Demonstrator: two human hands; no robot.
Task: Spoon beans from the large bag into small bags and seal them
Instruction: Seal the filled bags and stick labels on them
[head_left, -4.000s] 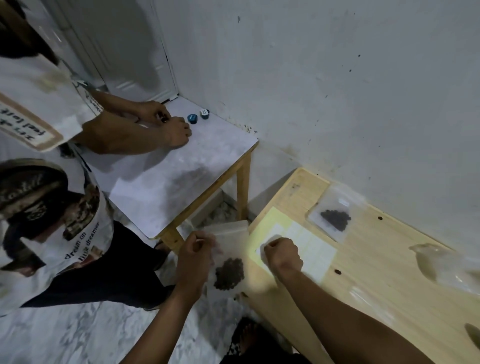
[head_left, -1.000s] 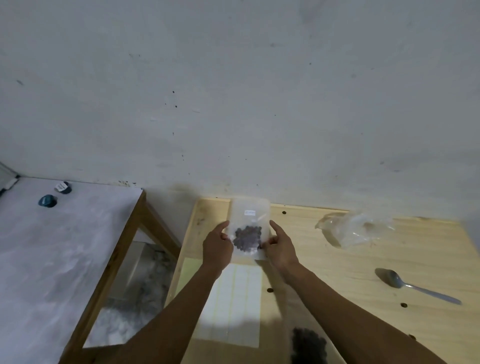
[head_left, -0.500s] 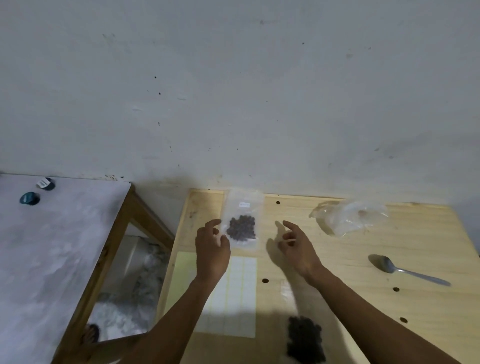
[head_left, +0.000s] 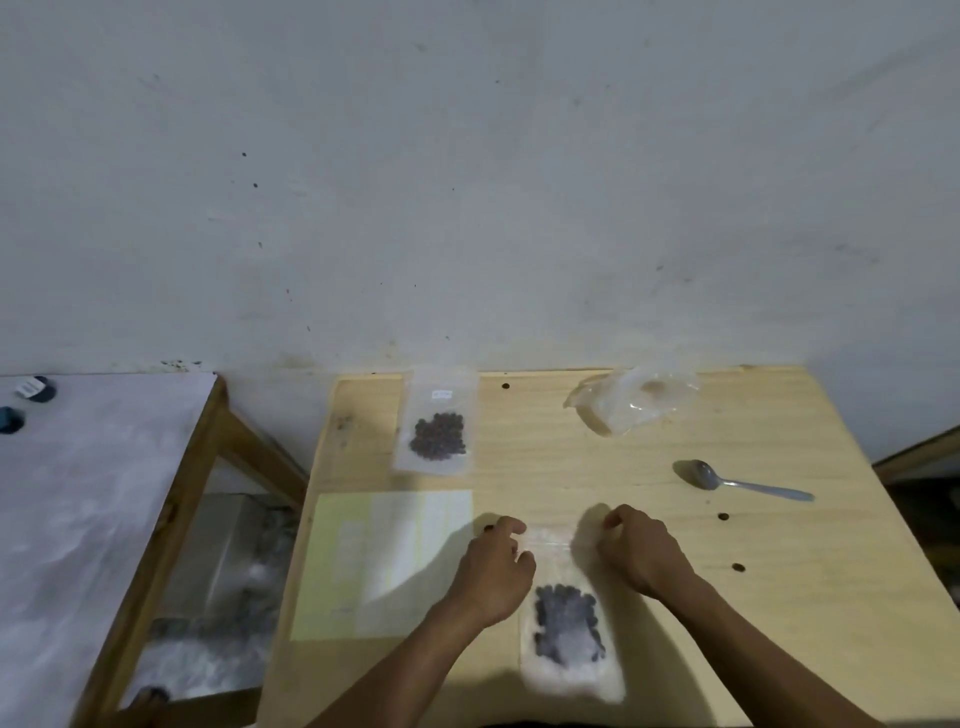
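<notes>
Beans, dark and round, fill a small clear plastic bag (head_left: 569, 631) lying flat on the pale wooden table (head_left: 779, 597). Left hand (head_left: 493, 571) and right hand (head_left: 641, 553) pinch its top corners. Another filled small bag (head_left: 438, 421) lies near the wall.

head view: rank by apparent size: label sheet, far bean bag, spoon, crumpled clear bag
1. label sheet, clearly largest
2. far bean bag and crumpled clear bag: look alike, not ranked
3. spoon, smallest
</notes>
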